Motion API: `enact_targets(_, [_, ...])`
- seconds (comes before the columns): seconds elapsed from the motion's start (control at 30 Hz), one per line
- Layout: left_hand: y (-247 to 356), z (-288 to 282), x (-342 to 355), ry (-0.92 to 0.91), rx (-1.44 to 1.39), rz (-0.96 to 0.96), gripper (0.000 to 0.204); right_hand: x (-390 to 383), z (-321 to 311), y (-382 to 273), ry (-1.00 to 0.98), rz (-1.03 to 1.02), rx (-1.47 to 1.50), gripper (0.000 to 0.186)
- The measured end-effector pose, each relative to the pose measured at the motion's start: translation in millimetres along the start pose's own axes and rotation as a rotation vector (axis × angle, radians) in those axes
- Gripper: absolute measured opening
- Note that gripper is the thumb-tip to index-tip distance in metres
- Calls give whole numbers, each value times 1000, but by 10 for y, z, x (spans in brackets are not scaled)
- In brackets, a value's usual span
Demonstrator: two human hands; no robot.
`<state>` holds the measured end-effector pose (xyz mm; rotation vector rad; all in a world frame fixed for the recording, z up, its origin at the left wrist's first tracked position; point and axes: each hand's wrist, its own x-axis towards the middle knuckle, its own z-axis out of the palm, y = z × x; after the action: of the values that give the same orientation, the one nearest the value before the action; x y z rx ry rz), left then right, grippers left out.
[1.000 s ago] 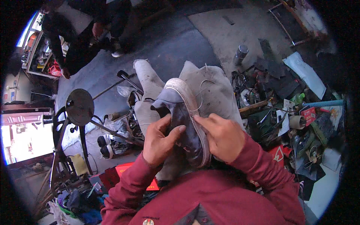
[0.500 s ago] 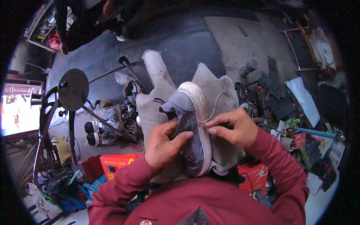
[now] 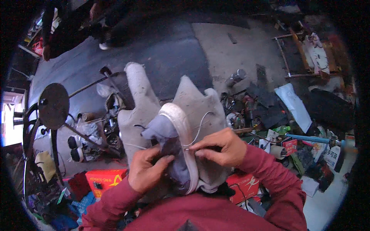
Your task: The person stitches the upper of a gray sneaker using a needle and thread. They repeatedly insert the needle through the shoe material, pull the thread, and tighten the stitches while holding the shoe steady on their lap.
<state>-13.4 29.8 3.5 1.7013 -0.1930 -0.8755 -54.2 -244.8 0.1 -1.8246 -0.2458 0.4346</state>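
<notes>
A gray-blue shoe (image 3: 173, 161) with a white sole (image 3: 178, 118) lies side-on over a worn gray cloth (image 3: 137, 98) on my lap. My left hand (image 3: 148, 169) grips the shoe's upper, its fingertips hidden in the opening and its thumb along the side. My right hand (image 3: 219, 150) has thumb and forefinger curled at the sole's edge, where a pale thread (image 3: 200, 125) loops to the fingertips; what they pinch is too small to make out.
A black metal stand (image 3: 54, 106) is at left, a person in dark clothes (image 3: 69, 23) upper left. Red boxes (image 3: 104, 177), a cylinder (image 3: 235, 77), a blue pipe (image 3: 308, 138) and scattered scraps surround me. A white sheet (image 3: 293, 106) lies at right.
Since a second ago my right forefinger and thumb have come together at the sole's edge by the thread. My left hand keeps its grip. The view has also shifted.
</notes>
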Motion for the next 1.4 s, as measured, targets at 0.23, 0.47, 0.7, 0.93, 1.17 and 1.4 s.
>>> enact_targets(0.23, [42, 83, -2, 56, -69, -80, 19, 41, 80, 65, 77, -217, -196, 15])
enact_targets(0.47, [13, 133, 11, 111, -187, 22, 20, 121, 112, 34, 94, -70, -10, 16])
enact_targets(0.7, [-45, 138, 5, 143, -229, 60, 22, 90, 216, 5, 130, -122, -227, 17])
enact_targets(0.93, [-57, 125, 26, 164, -199, 94, 24, 214, 249, -55, 182, 29, -37, 19])
enact_targets(1.17, [-55, 63, 71, 147, 76, 91, 17, 171, 248, -83, 150, -20, -129, 25])
enact_targets(1.4, [105, -248, 4, 62, 199, 279, 17, -6, 272, -7, 206, -58, -74, 20])
